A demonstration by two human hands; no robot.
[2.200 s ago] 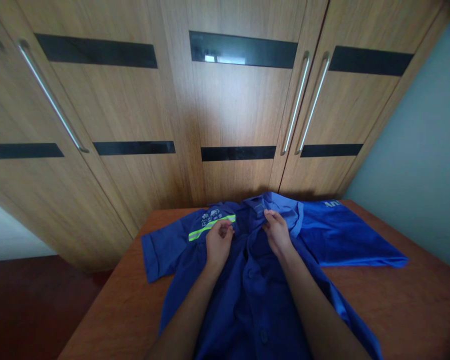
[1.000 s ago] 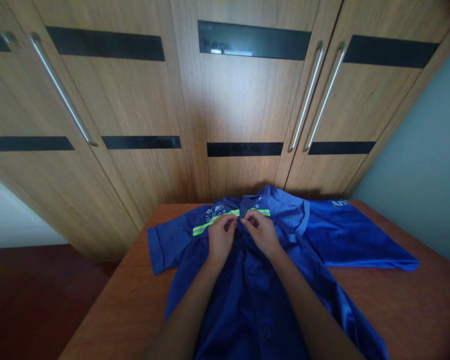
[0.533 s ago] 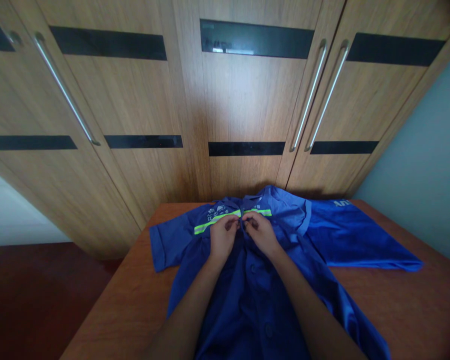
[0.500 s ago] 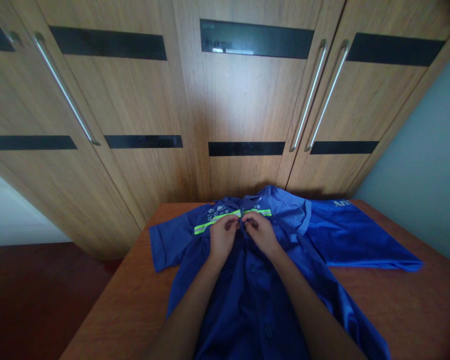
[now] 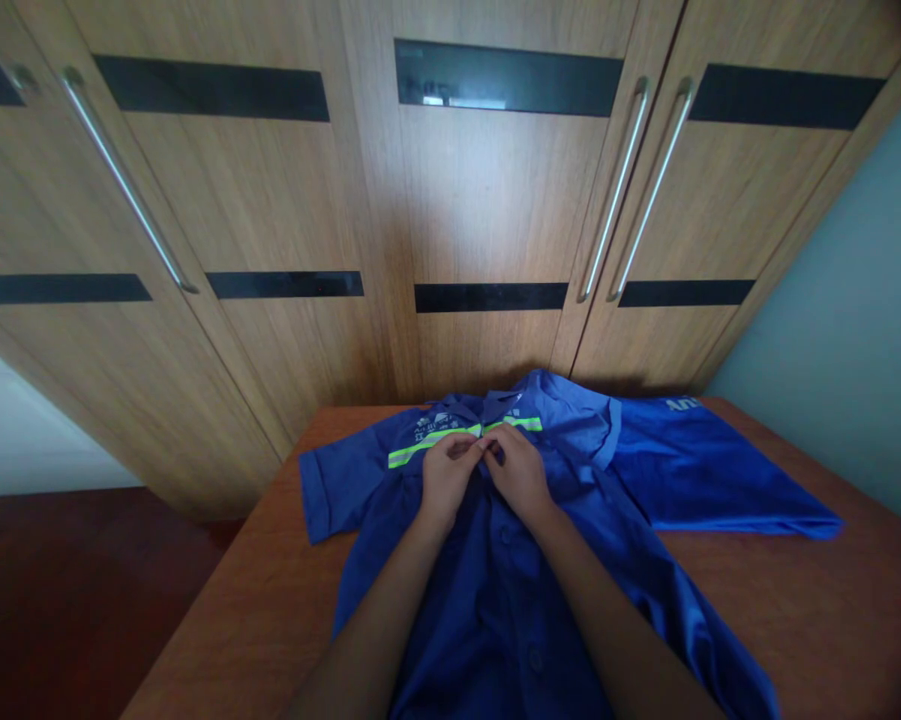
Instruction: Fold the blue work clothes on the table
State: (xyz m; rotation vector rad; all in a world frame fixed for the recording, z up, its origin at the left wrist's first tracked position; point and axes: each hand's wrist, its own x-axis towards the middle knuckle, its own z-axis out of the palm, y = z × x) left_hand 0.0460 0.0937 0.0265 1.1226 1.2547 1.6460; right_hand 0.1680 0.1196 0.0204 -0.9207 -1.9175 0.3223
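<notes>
A blue short-sleeved work shirt (image 5: 360, 470) with yellow-green reflective strips lies spread out, front up, its collar toward the wardrobe. At the chest, on the front edge just below the strip, my left hand (image 5: 448, 472) pinches the fabric. My right hand (image 5: 515, 468) is closed on the other side of the same spot, and its fingertips meet those of the left. Whatever detail sits between the fingertips is hidden. Buttons show lower down the shirt front.
A folded blue garment (image 5: 720, 480) with white lettering lies to the right, beside the shirt's sleeve. Both rest on a reddish-brown wooden table (image 5: 247, 600). Behind it stands a wooden wardrobe (image 5: 487, 200) with long metal handles. A pale wall is at the right.
My hands have come closer together, and their fingertips now touch at the shirt's front edge. The shirt lies almost as before.
</notes>
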